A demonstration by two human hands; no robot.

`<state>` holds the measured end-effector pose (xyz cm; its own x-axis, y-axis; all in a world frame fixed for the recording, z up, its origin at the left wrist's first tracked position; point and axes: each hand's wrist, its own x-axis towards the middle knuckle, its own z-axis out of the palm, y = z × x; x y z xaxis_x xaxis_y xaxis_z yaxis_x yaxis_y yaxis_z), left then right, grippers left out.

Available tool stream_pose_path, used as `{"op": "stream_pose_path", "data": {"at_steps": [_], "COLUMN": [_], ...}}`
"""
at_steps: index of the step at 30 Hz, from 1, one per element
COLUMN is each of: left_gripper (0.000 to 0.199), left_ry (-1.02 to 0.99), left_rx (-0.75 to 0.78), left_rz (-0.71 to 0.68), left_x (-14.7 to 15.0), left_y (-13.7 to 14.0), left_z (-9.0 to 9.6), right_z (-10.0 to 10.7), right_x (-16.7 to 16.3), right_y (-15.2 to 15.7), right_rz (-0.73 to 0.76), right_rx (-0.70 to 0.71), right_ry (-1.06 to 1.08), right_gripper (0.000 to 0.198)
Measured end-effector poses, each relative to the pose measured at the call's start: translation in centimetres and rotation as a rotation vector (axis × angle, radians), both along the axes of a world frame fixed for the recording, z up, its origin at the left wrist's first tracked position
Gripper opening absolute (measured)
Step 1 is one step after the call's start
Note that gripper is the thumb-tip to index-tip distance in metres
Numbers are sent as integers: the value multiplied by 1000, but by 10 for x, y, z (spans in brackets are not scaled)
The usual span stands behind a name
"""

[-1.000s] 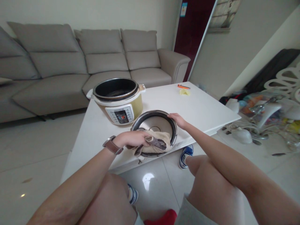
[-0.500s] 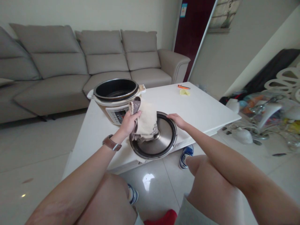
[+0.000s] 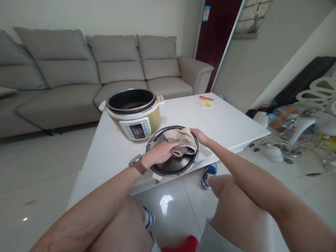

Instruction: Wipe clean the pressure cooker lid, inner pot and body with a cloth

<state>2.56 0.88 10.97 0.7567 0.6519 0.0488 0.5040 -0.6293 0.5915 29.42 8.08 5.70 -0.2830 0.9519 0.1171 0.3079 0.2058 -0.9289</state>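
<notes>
A round metal pot lid (image 3: 181, 163) with a dark sealing ring is tilted at the front edge of the white table, its inner face towards me. My right hand (image 3: 199, 135) grips its upper right rim. My left hand (image 3: 165, 152) is closed on a folded beige and grey-brown cloth (image 3: 183, 138), pressed against the inside of the lid. The cloth covers much of the lid's upper part. Behind and to the left stands an electric pressure cooker (image 3: 139, 120), uncovered, with a dark inner pot and a button panel on its front.
On the white table (image 3: 181, 110), an orange-handled cutter (image 3: 206, 98) and a yellow scrap (image 3: 207, 104) lie towards the back right. A grey sofa (image 3: 118, 63) runs behind the table. Bagged items and lamp parts (image 3: 294, 140) are on the floor at right.
My left hand has turned over and lowered the cloth from above the lid onto its inner face, moving to the right. The right hand keeps its hold on the rim.
</notes>
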Motion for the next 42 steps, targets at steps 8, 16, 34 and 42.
{"op": "stream_pose_path", "data": {"at_steps": [8, 16, 34, 42], "left_gripper": [32, 42, 38, 36], "left_ry": [11, -312, 55, 111], "left_rx": [-156, -721, 191, 93], "left_rz": [-13, 49, 140, 32], "left_x": [-5, -13, -19, -17], "left_y": [5, 9, 12, 24], "left_z": [13, 4, 6, -16], "right_z": [-3, -2, -5, -5], "right_x": [0, 1, 1, 5], "right_y": [0, 1, 2, 0], "right_rz": [-47, -26, -37, -78], "right_rx": [-67, -14, -60, -75], "right_ry": [-15, -43, -16, -72], "right_gripper": [55, 56, 60, 47]}}
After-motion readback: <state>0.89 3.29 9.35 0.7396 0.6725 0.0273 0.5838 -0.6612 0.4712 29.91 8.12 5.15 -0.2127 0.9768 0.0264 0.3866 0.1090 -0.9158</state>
